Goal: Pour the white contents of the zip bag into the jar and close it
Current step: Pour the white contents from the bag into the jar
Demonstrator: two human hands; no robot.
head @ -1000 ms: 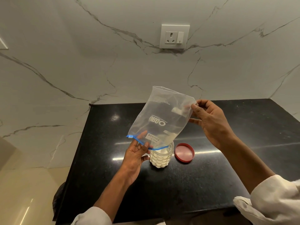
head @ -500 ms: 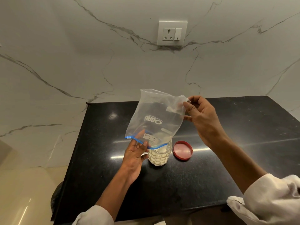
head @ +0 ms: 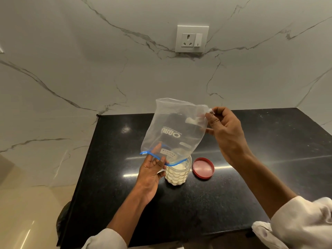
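The pour looks nearly finished. The zip bag [head: 173, 131] hangs upside down over the jar [head: 177, 172], its blue zipper mouth dipping just inside the jar's rim, and almost all of the white powder already sits in the jar, which is filled close to the top. Only a small clump of white clings inside the bag near its upper corner, at about two o'clock from the bag's printed logo.

The left hand [head: 152, 170] grips the zipper edge at the bag's lower left, with one finger inside the mouth to keep it spread. The right hand [head: 224, 133] pinches the raised bottom corner between thumb and fingertips.

My guess is that the next move calls for a shake or flick of that top corner to knock the last clump down, keeping the mouth over the jar so nothing spills on the bench [head: 251, 177]. After that the bag goes aside and the red lid [head: 203, 168] has to be picked up and put on; it lies flat just beside the jar, at three o'clock from it.

The bag is thin, limp, cloudy-clear plastic that crumples easily (it carries a small handwritten label near the zipper). The jar is clear, round and squat, with a bubbled, scale-like pattern on its wall. The lid is a shallow plastic disc. The bench is polished black stone, speckled and reflective, backed by white veined marble.
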